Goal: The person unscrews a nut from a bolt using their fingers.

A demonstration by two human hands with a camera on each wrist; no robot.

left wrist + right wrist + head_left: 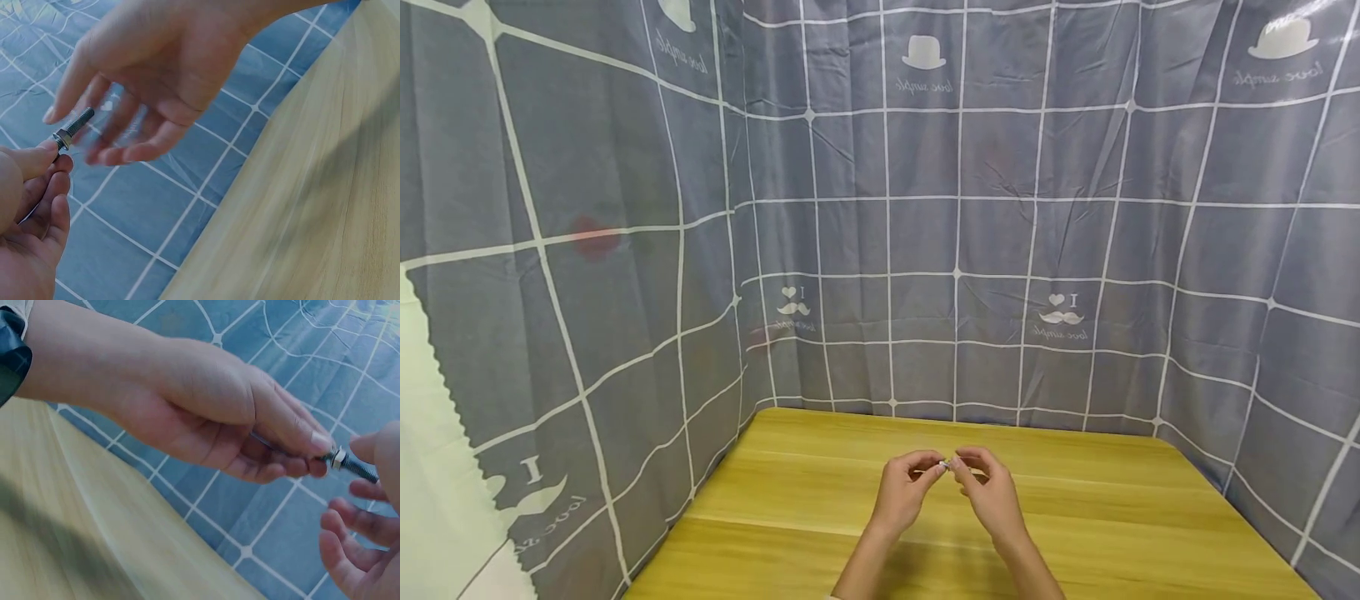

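Note:
Between the two hands, over the table, is a small dark metal bolt (81,122) with a silvery nut (339,457) and washer on its shank. My left hand (899,493) pinches one end of it between thumb and fingers, covering that end. The threaded end points toward my right hand (992,497). In the right wrist view, the right thumb (374,449) is above the threads and the fingers (359,520) are spread below them. The right fingers look loosely bent and slightly blurred in the left wrist view, apart from the nut.
A wood-grain table (790,475) lies under the hands. Grey curtains (925,242) with white grid lines hang behind it and along both sides. At the far left hangs a pale cloth (437,467) with a scalloped edge.

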